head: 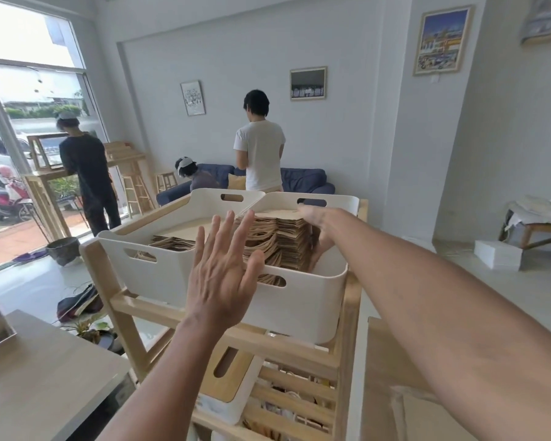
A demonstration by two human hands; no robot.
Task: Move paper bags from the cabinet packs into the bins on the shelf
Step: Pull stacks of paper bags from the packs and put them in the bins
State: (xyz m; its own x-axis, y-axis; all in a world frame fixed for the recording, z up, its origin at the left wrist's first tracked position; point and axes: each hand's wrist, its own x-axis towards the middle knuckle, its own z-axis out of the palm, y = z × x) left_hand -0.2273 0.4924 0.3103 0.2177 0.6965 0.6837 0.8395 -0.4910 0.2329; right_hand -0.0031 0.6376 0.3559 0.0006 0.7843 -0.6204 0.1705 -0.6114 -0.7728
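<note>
Two white bins stand side by side on the top of the wooden shelf (344,316), and both already hold brown paper bags. Right bin (303,300): a tall stack of paper bags (277,237), its top level with the bin's rim. Left bin (159,268): a lower stack (172,241), well below the rim. Judged from these fills, the task is well advanced, the right bin close to full and the left with room to spare; the cabinet packs are not in view, so how many bags remain cannot be told.

Left grip (223,265): fingers straight and spread, palm turned away from the camera, held above the near wall between the two bins; it holds nothing, and whether it touches a rim cannot be told. Right grip (315,230): reached down at the far-right side of the tall stack, fingers tucked between the bags and the bin wall, thumb over the top. It appears to press or steady the stack, but how tightly the fingers curl is hidden. Below both grips, a lower tier carries another white box with a wooden lid (226,377).
</note>
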